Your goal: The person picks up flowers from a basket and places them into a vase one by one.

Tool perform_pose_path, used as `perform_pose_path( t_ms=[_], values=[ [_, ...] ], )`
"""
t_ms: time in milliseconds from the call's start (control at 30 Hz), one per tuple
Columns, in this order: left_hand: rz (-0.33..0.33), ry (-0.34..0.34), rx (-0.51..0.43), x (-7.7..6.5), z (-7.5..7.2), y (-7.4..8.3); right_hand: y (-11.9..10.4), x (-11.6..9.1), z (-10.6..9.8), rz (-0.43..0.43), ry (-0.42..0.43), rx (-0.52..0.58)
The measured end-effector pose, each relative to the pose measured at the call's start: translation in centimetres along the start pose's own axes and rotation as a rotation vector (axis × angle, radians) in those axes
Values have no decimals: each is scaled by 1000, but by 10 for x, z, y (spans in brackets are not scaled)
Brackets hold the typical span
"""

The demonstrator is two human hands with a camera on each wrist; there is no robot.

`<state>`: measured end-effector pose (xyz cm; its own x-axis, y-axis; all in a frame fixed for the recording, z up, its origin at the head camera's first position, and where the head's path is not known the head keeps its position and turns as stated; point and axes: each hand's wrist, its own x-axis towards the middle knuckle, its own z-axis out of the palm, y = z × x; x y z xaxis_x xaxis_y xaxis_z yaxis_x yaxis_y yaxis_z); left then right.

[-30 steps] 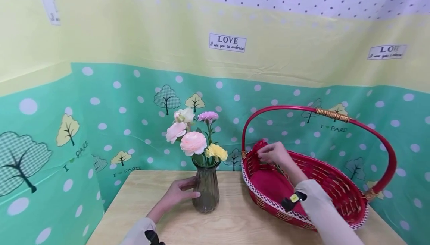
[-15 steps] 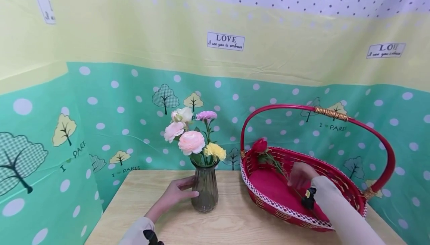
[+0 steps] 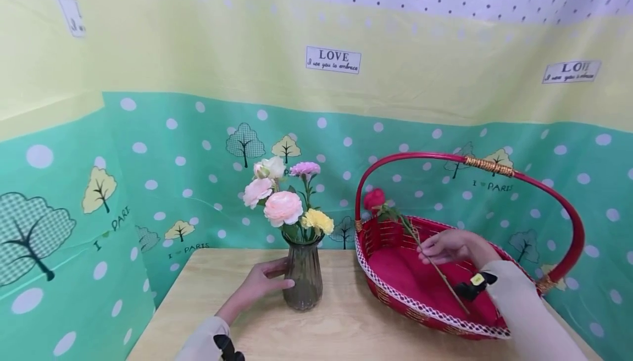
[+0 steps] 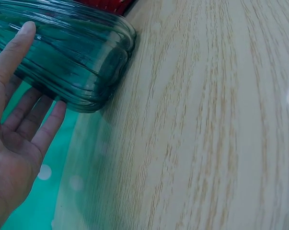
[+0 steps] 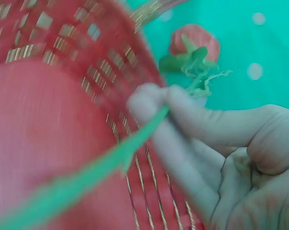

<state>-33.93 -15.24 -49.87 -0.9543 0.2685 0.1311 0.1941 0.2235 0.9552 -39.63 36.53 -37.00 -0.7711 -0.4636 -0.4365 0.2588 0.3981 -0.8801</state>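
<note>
A red rose (image 3: 374,200) on a long green stem is pinched between the thumb and fingers of my right hand (image 3: 450,246), over the basket. Its bloom points up and left; the stem's lower end slants down to the right. The right wrist view shows the thumb and fingertips meeting on the stem (image 5: 130,143). My left hand (image 3: 259,284) holds the ribbed, smoky glass vase (image 3: 303,278), thumb at the front and fingers behind. Upright in the vase stand pink (image 3: 283,208), white, purple and yellow flowers. In the left wrist view the thumb and fingers span the glass (image 4: 82,57).
The red woven basket (image 3: 410,309), trimmed with white lace, stands on the right of the wooden table (image 3: 331,333). Its tall hoop handle (image 3: 425,156) arches above the right hand. A patterned cloth (image 3: 212,146) hangs behind and on the left.
My right hand has slid from the rose's bloom down to its stem and raised the rose a little out of the basket. The left hand stays at the vase.
</note>
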Motion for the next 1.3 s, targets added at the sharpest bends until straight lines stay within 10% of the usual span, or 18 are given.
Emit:
perform_pose_path(
  t_ms=[200, 533, 967, 1300],
  values=[
    [3, 6, 0, 1, -1, 0, 12, -4, 9, -117, -140, 417],
    [4, -3, 0, 2, 0, -4, 4, 1, 65, -231, -107, 739],
    [17, 7, 13, 0, -1, -2, -48, 8, 136, -704, 108, 826],
    [19, 2, 5, 1, -1, -3, -90, 28, 172, -829, 241, 511]
  ],
)
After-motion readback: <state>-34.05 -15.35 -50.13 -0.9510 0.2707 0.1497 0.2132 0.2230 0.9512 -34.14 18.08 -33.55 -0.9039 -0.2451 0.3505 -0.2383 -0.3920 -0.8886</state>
